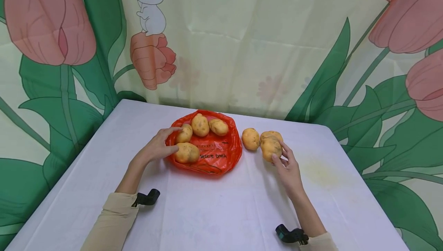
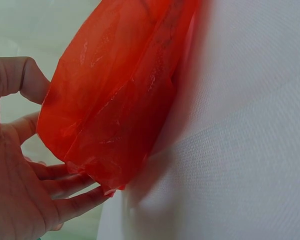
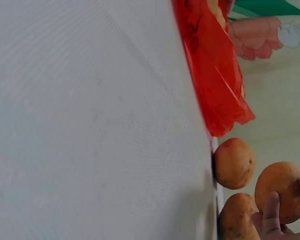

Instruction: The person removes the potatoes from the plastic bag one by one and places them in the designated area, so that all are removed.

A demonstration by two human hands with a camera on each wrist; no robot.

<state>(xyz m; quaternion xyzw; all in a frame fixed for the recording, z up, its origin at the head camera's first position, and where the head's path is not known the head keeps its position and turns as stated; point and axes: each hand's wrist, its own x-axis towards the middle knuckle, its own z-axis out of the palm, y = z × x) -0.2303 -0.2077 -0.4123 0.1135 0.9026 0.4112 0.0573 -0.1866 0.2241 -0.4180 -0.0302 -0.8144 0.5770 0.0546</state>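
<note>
1. The held potato [image 1: 271,150] is right of the middle in the head view. It looks nearly round, so I cannot tell which way its long side points.
2. Behind it, the partly hidden potato [image 1: 271,134] looks longer from side to side. The loose potato [image 1: 250,139] just to its left is a bit taller than wide.
3. Four potatoes lie on one red bag [image 1: 221,165] near the middle of the frame. The top middle potato [image 1: 200,125] points up and down. The top right potato [image 1: 218,127] slants down to the right. The small left potato [image 1: 184,133] slants up to the right. The bottom left potato [image 1: 187,153] lies sideways.
4. That makes seven potatoes and one bag.
5. The right hand [image 1: 288,169] reaches up from the lower right and holds one potato between thumb and fingers.
6. The left hand [image 1: 160,145] reaches up from the lower left. Its fingers are spread wide, touching the bag's left edge.
</note>
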